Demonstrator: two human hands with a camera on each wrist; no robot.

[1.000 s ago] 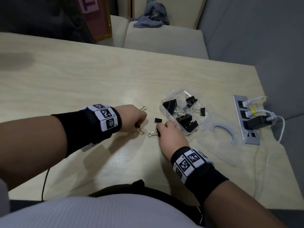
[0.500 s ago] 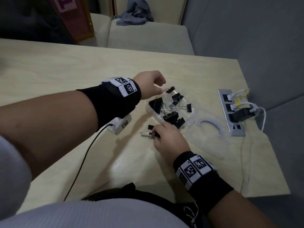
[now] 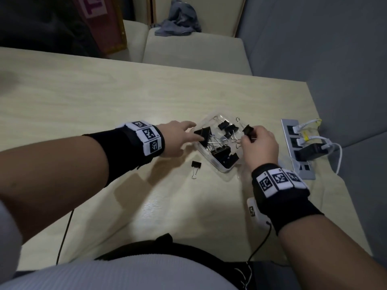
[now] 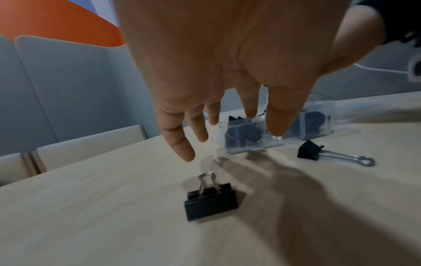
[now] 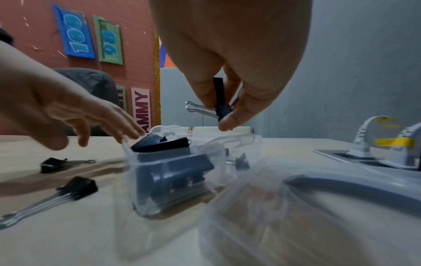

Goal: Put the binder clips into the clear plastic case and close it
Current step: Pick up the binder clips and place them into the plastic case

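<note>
The clear plastic case [image 3: 225, 168] stands open on the table with several black binder clips inside. My left hand [image 3: 188, 130] reaches to its left rim with straight fingers [image 4: 281, 124] and holds nothing. Over the case's right side my right hand [image 3: 248, 136] pinches a black binder clip [image 3: 248, 130]; the right wrist view shows that clip [image 5: 222, 106] above the case [image 5: 177, 171]. One loose clip [image 3: 195, 166] lies in front of the case. The left wrist view shows two loose clips, one [image 4: 210, 199] under my palm and one [image 4: 312, 152] by the case [image 4: 273, 135].
The case's clear lid [image 5: 296, 198] lies on the table to the right, below my right hand. A grey socket panel [image 3: 297, 147] with white cables and a black adapter [image 3: 310, 151] sits near the table's right edge. Pale chairs [image 3: 194, 51] stand beyond the far edge.
My left hand has come down from above the case and now lies open at its left rim. My right hand has lifted a clip off the table to above the case.
</note>
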